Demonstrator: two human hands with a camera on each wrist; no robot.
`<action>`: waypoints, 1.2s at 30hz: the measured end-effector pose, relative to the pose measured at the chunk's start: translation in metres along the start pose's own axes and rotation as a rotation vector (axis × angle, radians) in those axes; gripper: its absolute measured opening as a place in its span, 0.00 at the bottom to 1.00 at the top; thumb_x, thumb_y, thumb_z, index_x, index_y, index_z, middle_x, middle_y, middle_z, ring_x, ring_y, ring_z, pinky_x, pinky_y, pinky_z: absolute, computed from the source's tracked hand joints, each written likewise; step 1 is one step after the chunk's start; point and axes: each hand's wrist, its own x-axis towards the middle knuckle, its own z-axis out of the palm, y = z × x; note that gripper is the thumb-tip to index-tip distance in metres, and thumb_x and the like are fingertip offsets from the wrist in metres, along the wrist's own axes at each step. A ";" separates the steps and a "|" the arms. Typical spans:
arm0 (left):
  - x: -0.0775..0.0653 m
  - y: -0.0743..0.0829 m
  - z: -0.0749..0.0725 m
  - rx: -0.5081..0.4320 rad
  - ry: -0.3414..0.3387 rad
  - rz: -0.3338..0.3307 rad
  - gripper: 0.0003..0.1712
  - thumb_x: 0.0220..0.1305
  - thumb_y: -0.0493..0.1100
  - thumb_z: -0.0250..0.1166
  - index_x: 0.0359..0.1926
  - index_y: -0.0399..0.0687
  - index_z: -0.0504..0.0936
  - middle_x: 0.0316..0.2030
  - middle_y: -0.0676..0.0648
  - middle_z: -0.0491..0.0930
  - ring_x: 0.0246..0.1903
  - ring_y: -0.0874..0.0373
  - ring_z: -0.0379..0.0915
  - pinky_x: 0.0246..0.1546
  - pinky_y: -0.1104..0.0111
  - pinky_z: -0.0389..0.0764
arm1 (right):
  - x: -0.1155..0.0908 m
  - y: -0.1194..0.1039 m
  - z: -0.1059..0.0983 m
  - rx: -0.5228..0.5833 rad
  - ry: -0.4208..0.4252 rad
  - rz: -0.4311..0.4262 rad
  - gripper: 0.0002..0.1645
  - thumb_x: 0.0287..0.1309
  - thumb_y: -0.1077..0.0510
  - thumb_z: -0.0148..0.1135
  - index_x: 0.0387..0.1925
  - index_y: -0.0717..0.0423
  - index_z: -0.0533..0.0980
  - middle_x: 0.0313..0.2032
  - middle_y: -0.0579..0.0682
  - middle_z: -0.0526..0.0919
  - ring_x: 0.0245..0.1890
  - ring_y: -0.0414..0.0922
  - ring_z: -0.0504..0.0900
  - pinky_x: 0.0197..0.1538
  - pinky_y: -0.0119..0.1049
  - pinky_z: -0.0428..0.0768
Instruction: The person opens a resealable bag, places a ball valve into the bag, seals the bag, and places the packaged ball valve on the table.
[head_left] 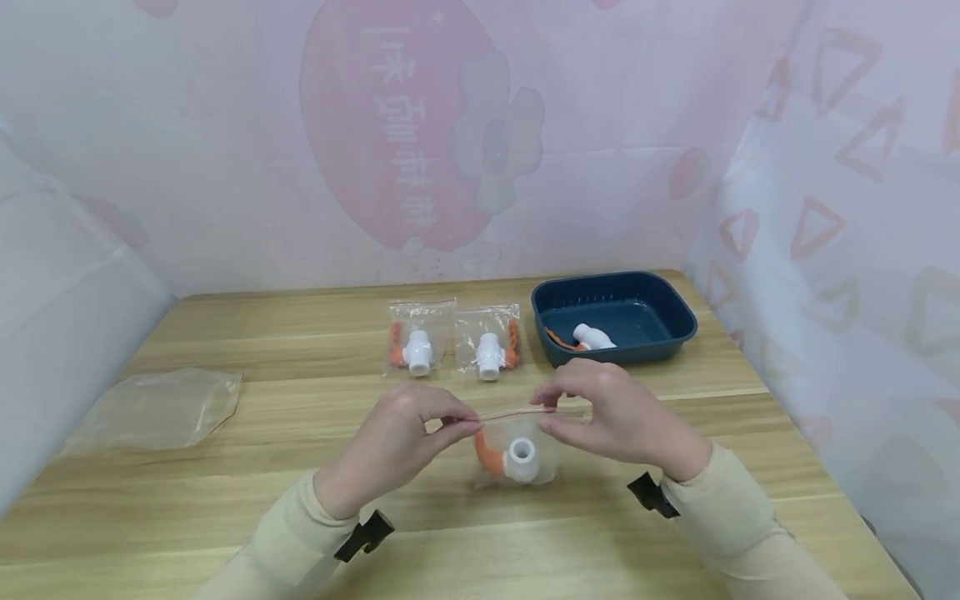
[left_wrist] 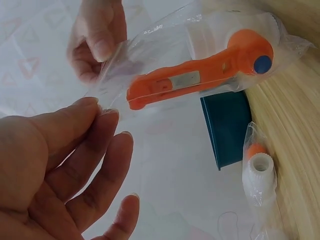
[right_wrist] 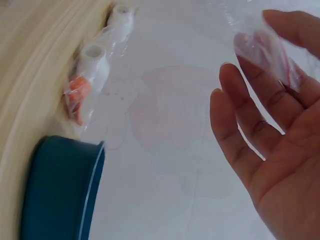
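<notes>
A clear zip-lock bag (head_left: 546, 454) holds a white plastic ball valve (head_left: 521, 460) with an orange lever handle (left_wrist: 195, 75). It hangs upright just above the table, its zip strip at the top. My left hand (head_left: 408, 437) pinches the left end of the strip between thumb and index finger, the other fingers loosely bent. At the right end, my right hand (head_left: 611, 412) has its thumb in front of the bag's top edge and its fingers behind. In the right wrist view the bag's red-lined edge (right_wrist: 286, 67) lies across the right fingers.
Two bagged valves, a left one (head_left: 419, 350) and a right one (head_left: 490, 354), lie behind the hands. A dark blue basket (head_left: 660, 350) at the back right contains a loose valve (head_left: 594, 337). Clear plastic bags (head_left: 161, 408) lie at the left. Printed cloth walls surround the wooden table (head_left: 300, 333).
</notes>
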 end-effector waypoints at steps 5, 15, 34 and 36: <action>0.001 0.000 0.001 -0.029 0.004 0.008 0.04 0.56 0.36 0.75 0.32 0.49 0.89 0.28 0.59 0.85 0.30 0.71 0.78 0.34 0.71 0.81 | 0.019 -0.016 0.007 -0.038 -0.038 -0.021 0.09 0.55 0.56 0.73 0.38 0.51 0.84 0.35 0.38 0.83 0.37 0.37 0.79 0.40 0.32 0.79; 0.000 0.000 0.000 -0.083 -0.054 0.040 0.05 0.58 0.33 0.72 0.34 0.47 0.89 0.29 0.58 0.85 0.30 0.70 0.78 0.33 0.69 0.82 | 0.042 -0.024 0.021 -0.044 -0.127 -0.081 0.03 0.55 0.60 0.74 0.31 0.51 0.85 0.28 0.39 0.80 0.27 0.33 0.77 0.33 0.23 0.76; -0.004 0.001 -0.002 0.044 0.029 0.213 0.05 0.52 0.34 0.76 0.30 0.48 0.90 0.29 0.57 0.86 0.29 0.69 0.80 0.45 0.57 0.79 | 0.042 -0.016 0.023 0.089 -0.110 -0.172 0.07 0.51 0.68 0.71 0.27 0.52 0.85 0.26 0.38 0.84 0.28 0.32 0.79 0.35 0.24 0.78; -0.005 0.002 -0.003 0.046 0.032 0.220 0.05 0.52 0.34 0.76 0.29 0.47 0.90 0.28 0.57 0.86 0.29 0.70 0.80 0.45 0.57 0.79 | 0.043 -0.016 0.024 0.092 -0.121 -0.172 0.06 0.51 0.68 0.71 0.27 0.53 0.85 0.26 0.39 0.84 0.28 0.31 0.79 0.35 0.22 0.78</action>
